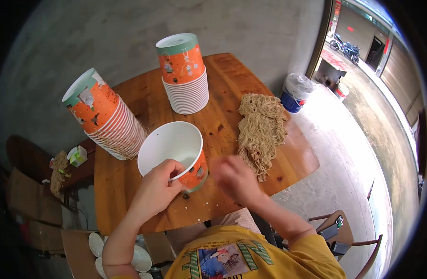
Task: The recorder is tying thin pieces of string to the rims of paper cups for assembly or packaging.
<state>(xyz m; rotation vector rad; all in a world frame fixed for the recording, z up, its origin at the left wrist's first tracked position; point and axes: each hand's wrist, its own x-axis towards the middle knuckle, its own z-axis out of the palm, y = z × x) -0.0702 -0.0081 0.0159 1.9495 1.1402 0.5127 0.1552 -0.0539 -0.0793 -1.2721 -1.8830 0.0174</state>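
Observation:
A round paper bucket, white inside with an orange printed side and green base band, stands on the wooden table in front of me. Its near rim is pinched between the thumb and fingers of my left hand. A small dark hole shows in its far inner wall. Just right of the bucket, my right hand is raised above the table. Motion smears its fingers, so whether they hold anything cannot be made out. Beyond that hand lies a heap of tan cords.
Two tall stacks of upside-down paper buckets, a left stack and a far stack, stand on the table. Small white bits dot its near edge. A blue lidded pail sits beyond the right edge; a wooden chair is at lower right.

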